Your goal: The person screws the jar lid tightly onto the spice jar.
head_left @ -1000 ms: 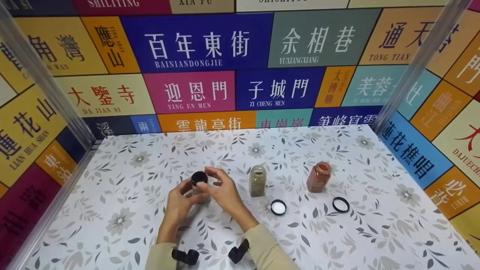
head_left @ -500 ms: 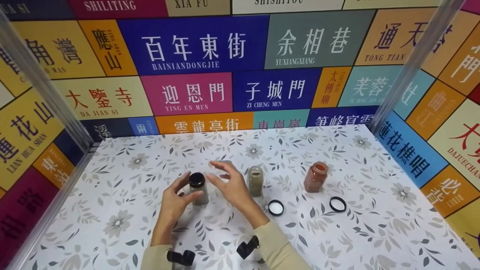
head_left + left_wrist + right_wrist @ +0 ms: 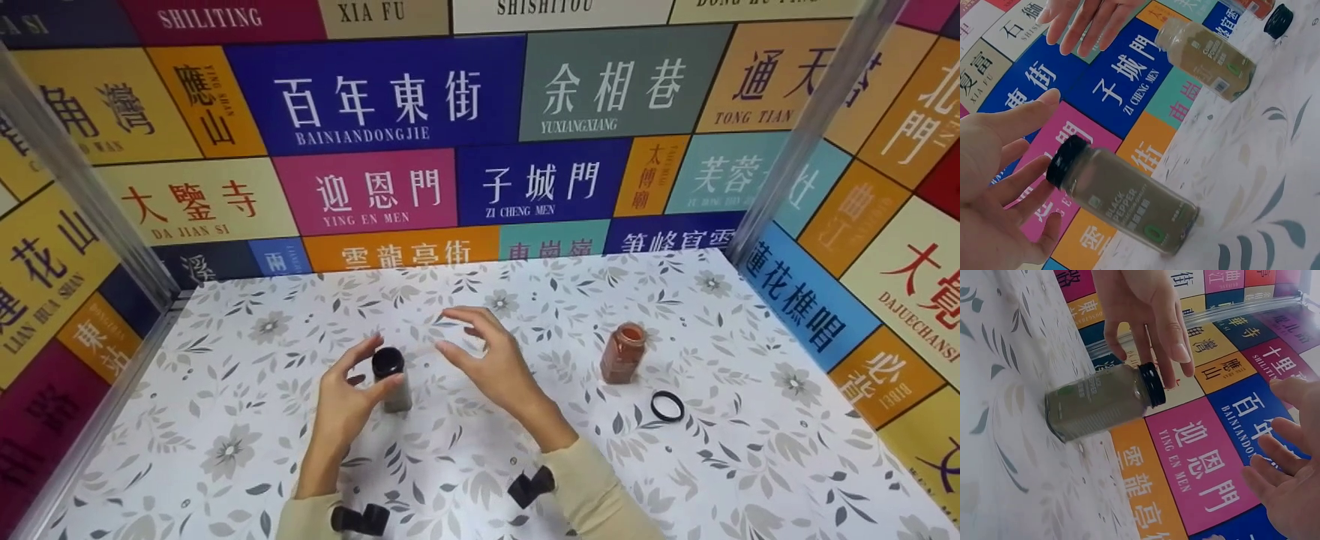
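A black pepper jar (image 3: 1129, 197) with a black lid (image 3: 1152, 385) stands upright on the table, left of centre. My left hand (image 3: 345, 397) is spread around its top, the thumb clear of the lid in both wrist views and the other fingers right beside it. To the right of the jar my right hand (image 3: 499, 367) hovers with fingers parted and nothing between them. Behind that hand, a lidless jar of greenish-brown cumin powder (image 3: 1207, 59) shows in the left wrist view; in the head view the right hand and forearm hide it.
An open jar of reddish powder (image 3: 624, 352) stands farther right, with a black ring-shaped lid (image 3: 667, 406) lying in front of it. A leaf-patterned cloth (image 3: 247, 352) covers the table. Panels with printed signs (image 3: 375, 94) enclose the back and sides.
My right hand has drawn away from the black pepper jar toward the right, now covering the cumin jar and its lid in the head view. The left hand stays around the jar, its fingers loosened.
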Demonstrator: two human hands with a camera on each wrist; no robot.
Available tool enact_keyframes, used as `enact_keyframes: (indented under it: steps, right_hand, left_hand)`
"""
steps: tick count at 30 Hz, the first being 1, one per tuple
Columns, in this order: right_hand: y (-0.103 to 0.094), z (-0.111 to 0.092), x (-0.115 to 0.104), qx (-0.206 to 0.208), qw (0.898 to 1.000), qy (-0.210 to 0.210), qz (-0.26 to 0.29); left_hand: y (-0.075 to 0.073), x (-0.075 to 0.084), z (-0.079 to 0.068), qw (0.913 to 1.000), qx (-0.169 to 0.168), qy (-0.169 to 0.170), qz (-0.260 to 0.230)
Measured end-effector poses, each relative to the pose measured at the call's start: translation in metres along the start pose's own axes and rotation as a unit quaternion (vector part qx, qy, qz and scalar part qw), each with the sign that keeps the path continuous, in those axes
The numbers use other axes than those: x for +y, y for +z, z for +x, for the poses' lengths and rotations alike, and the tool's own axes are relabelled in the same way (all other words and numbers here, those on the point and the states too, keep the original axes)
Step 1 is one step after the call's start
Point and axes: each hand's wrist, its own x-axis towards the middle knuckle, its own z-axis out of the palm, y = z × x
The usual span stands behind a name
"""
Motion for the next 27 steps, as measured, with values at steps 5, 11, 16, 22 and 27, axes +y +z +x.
enact_keyframes:
  steps: [5, 11, 16, 22, 27]
  right_hand:
    - [-0.016, -0.006, 0.003, -0.001, 1.0, -0.009, -0.013]
    - [-0.033, -0.012, 0.008, 0.002, 0.999, 0.003, -0.04]
    - [-0.047, -0.015, 0.01, 0.014, 0.998, -0.021, -0.052]
    - [-0.065, -0.02, 0.011, 0.021, 0.997, -0.005, -0.072]
    - [-0.076, -0.026, 0.016, 0.03, 0.996, -0.009, -0.086]
  left_hand:
    - [0.005, 0.006, 0.0, 0.9993, 0.013, 0.023, 0.026]
    - [0.011, 0.013, -0.002, 0.9992, 0.017, 0.03, 0.021]
    - [0.02, 0.019, -0.004, 0.9978, 0.016, 0.062, 0.014]
    - [0.035, 0.026, -0.006, 0.9951, 0.011, 0.096, 0.021]
    - [0.048, 0.03, -0.008, 0.9968, -0.003, 0.077, 0.021]
